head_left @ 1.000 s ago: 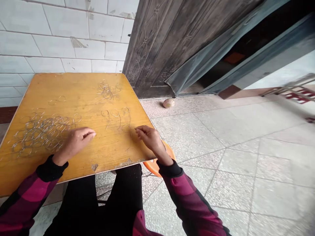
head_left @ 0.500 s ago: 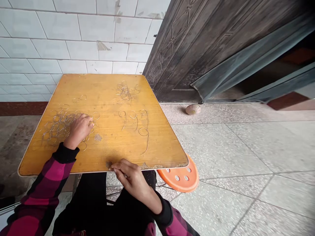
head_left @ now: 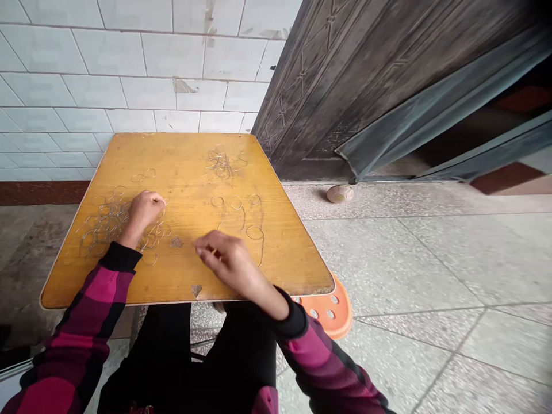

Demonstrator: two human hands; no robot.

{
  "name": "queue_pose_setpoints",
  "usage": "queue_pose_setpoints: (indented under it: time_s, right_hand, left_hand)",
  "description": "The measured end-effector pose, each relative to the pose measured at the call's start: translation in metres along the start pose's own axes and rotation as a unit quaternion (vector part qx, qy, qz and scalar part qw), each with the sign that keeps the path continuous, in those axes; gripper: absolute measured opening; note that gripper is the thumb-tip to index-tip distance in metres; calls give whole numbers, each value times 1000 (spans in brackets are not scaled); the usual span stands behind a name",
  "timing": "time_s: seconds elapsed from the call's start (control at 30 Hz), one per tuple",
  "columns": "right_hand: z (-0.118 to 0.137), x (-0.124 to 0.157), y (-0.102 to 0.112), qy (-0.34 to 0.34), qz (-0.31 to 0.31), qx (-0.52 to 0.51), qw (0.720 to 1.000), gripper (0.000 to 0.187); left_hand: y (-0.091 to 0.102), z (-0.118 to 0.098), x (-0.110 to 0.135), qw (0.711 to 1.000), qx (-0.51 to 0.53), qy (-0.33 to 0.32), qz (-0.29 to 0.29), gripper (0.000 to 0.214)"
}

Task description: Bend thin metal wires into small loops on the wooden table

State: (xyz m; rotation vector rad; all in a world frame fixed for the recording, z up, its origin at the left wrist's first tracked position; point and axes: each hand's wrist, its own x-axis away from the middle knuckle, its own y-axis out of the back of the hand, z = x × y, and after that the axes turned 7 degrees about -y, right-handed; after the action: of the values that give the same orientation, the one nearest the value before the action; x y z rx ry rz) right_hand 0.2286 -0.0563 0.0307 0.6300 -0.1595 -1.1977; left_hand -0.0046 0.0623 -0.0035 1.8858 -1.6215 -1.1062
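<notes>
Over the right side of a tangled pile of thin wire loops (head_left: 106, 221) is my left hand (head_left: 144, 214). Its fingers are pinched together, and a thin wire shows by the fingertips; whether it is held I cannot tell. My right hand (head_left: 233, 261), slightly blurred, is above the front middle of the wooden table (head_left: 198, 198). Thumb and fingers are drawn together there, and anything between them is too small to make out. Beyond this hand lie several separate wires with looped ends, among them a long looped wire (head_left: 256, 232).
A smaller wire tangle (head_left: 221, 162) lies at the table's back right, and two joined loops (head_left: 144, 175) at the back left. An orange stool (head_left: 340, 313) stands by the front right corner. A ball-like object (head_left: 340, 193) rests on the floor near the dark door (head_left: 310, 109).
My right hand has moved from the table's front edge forward over the tabletop. My left hand has shifted slightly away from me beside the wire pile. The view has tilted a little.
</notes>
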Motion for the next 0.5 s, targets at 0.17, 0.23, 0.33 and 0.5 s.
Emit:
queue_pose_setpoints:
  time_s: [0.17,0.23,0.33,0.5]
  right_hand:
    - [-24,-82,-22,-139,-77,-118,980,30]
    - [-32,-105,-39,-181,-75,-188,962,36]
    - [-37,-122,-63,-200,-56,-361,909,30]
    - [-43,-125,-75,-172,-31,-514,840,24]
  left_hand:
    - [16,-14,9,967,251,4,-28,13]
    - [19,-18,13,950,312,5,-22,15]
    - [21,-20,17,934,356,9,-1,16]
    - [21,-15,21,938,345,-18,26,21]
